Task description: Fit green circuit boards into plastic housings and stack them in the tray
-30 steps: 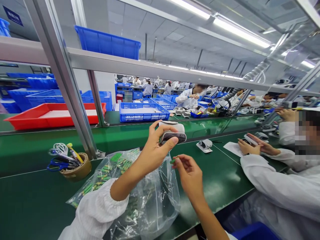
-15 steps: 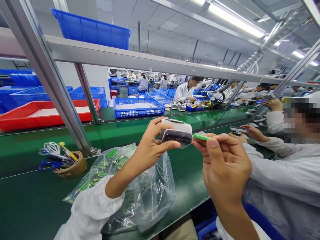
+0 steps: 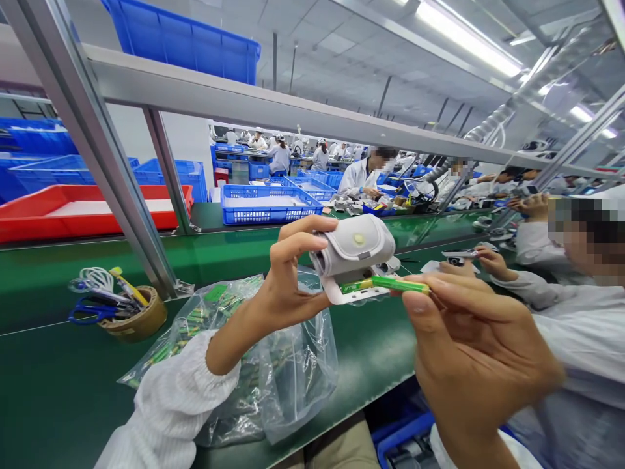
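Note:
My left hand (image 3: 288,280) grips a wrist blood pressure monitor (image 3: 359,244) above the bench, its pale grey cuff rolled up on top. Below the cuff the battery compartment faces me, and a green and yellow battery (image 3: 355,286) lies in it. Between thumb and fingers, my right hand (image 3: 469,339) pinches another green battery (image 3: 400,284). The far end of that battery is at the compartment's right part; whether it touches the first battery I cannot tell. A clear plastic bag (image 3: 297,384) with many green batteries lies under my left forearm.
At left stands a brown round holder (image 3: 139,319) with scissors and pens. Behind the bench are a red tray (image 3: 97,225) and a blue basket (image 3: 271,213). Metal posts (image 3: 107,150) rise at left. A co-worker's white sleeve (image 3: 576,332) is close on my right.
My left hand has turned the monitor, so its cuff flap and battery compartment now show instead of the dark screen. My right hand has brought its battery to the compartment.

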Action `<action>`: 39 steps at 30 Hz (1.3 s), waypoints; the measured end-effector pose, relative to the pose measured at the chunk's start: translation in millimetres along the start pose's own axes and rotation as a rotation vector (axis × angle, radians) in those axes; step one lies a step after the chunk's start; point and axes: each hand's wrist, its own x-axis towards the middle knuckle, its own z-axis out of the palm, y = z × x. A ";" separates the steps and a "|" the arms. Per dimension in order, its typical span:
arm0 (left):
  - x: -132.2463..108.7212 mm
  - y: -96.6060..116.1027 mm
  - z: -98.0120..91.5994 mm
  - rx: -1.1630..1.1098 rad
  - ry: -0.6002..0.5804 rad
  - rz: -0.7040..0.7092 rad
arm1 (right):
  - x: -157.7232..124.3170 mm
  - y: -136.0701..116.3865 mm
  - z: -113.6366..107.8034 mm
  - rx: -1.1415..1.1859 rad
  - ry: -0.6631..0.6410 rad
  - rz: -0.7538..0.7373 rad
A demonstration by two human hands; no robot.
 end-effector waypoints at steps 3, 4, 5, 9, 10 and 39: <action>0.7 0.8 0.0 -0.009 -0.010 0.009 | -1.2 6.9 -0.7 -0.116 -0.069 0.011; 1.1 1.0 0.3 -0.020 -0.011 0.012 | -1.6 8.9 -2.0 -0.162 -0.101 0.014; 1.7 1.2 0.5 -0.037 -0.011 0.014 | -1.6 10.5 -3.7 -0.204 -0.134 0.010; 5.3 2.3 1.0 -0.144 -0.027 0.033 | 6.7 10.0 -9.7 -0.300 -0.266 -0.043; 6.3 2.2 1.0 -0.167 -0.041 0.038 | 10.9 8.7 -10.3 -0.308 -0.300 -0.043; 10.4 31.1 -17.2 -0.393 -0.644 -0.790 | 0.1 61.0 -13.2 0.487 -0.789 1.034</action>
